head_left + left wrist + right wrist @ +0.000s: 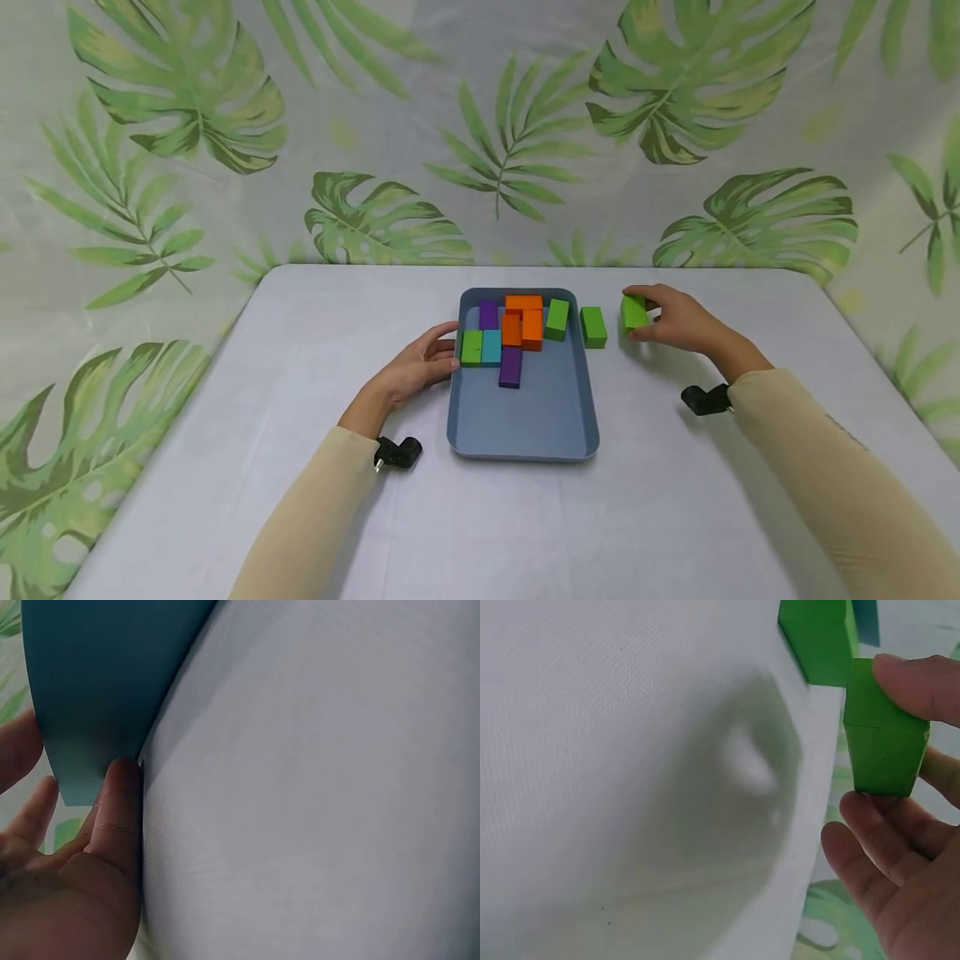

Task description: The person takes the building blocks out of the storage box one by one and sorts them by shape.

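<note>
Between thumb and fingertips, my right hand (678, 321) pinches a green block (633, 313) to the right of the tray. The right wrist view shows that green block (885, 750) held at its two ends, with a shadow on the table beside it. My left hand (416, 367) rests against the outer left wall of the grey-blue tray (525, 429), its fingers loosely extended. In the left wrist view, fingertips of the hand (86, 881) touch the tray wall (105, 682). A second green block (593, 327) lies just outside the tray's right rim.
Several blocks fill the tray's far half: purple (510, 367), orange (532, 329), teal (491, 347) and green ones, such as the block (557, 319) at the right wall. A white cloth covers the table (480, 533), with a leaf-patterned curtain (375, 125) behind it.
</note>
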`<action>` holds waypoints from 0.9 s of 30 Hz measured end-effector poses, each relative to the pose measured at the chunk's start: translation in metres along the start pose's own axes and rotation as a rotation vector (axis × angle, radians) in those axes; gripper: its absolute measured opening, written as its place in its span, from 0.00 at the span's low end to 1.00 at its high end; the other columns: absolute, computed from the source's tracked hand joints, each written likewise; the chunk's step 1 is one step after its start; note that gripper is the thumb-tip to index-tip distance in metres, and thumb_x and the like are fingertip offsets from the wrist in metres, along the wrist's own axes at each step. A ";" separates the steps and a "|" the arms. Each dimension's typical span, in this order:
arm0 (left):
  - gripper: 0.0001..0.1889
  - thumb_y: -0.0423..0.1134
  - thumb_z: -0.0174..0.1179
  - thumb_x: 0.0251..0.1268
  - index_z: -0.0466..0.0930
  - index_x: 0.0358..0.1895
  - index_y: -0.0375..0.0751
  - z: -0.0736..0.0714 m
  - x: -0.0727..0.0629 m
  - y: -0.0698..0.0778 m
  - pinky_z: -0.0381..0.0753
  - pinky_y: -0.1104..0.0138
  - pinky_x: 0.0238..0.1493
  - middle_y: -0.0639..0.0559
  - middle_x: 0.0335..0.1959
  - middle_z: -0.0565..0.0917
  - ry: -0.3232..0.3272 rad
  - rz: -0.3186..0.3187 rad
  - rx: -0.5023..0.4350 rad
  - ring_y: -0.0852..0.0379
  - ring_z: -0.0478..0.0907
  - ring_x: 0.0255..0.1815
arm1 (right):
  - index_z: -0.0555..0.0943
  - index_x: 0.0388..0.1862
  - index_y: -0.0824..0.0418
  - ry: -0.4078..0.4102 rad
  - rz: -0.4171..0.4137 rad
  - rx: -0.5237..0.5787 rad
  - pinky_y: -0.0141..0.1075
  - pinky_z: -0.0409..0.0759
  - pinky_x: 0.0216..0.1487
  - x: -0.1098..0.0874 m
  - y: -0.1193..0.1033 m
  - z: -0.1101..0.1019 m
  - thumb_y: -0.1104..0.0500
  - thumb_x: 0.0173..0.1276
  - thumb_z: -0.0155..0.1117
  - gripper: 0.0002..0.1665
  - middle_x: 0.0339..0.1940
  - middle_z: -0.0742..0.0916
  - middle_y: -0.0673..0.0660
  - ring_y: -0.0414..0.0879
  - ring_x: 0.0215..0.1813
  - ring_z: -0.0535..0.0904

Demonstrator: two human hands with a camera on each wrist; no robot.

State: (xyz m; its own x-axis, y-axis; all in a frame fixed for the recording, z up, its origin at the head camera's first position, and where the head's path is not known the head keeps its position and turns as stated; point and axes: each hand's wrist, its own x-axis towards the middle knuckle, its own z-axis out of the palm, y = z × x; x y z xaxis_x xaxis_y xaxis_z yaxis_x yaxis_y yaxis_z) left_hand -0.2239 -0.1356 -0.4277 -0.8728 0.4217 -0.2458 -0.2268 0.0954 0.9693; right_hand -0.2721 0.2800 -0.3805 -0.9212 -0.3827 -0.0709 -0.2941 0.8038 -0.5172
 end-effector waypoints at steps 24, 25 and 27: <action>0.38 0.25 0.52 0.71 0.49 0.80 0.50 0.000 0.000 0.000 0.64 0.50 0.76 0.36 0.76 0.60 0.016 -0.002 -0.006 0.42 0.61 0.77 | 0.66 0.73 0.65 -0.022 0.015 0.026 0.60 0.74 0.60 0.009 0.002 0.011 0.62 0.59 0.71 0.43 0.68 0.73 0.69 0.66 0.65 0.72; 0.38 0.25 0.52 0.71 0.49 0.80 0.50 0.000 0.000 -0.001 0.64 0.50 0.76 0.36 0.76 0.60 0.016 -0.001 -0.009 0.42 0.61 0.77 | 0.66 0.73 0.65 -0.023 0.015 0.030 0.60 0.74 0.61 0.010 0.002 0.011 0.62 0.59 0.71 0.43 0.68 0.73 0.69 0.66 0.65 0.72; 0.38 0.25 0.52 0.71 0.49 0.80 0.50 -0.001 0.001 -0.001 0.64 0.50 0.76 0.36 0.76 0.60 0.015 0.001 -0.010 0.42 0.61 0.77 | 0.66 0.73 0.65 -0.026 0.011 0.042 0.60 0.74 0.61 0.011 0.002 0.013 0.63 0.59 0.71 0.43 0.68 0.73 0.69 0.67 0.65 0.72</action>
State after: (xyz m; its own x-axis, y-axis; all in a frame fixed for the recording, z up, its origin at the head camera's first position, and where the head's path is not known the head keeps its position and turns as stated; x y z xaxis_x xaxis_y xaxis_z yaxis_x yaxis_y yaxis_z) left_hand -0.2247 -0.1362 -0.4290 -0.8792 0.4084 -0.2454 -0.2305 0.0862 0.9693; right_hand -0.2793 0.2716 -0.3933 -0.9170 -0.3863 -0.0990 -0.2727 0.7885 -0.5513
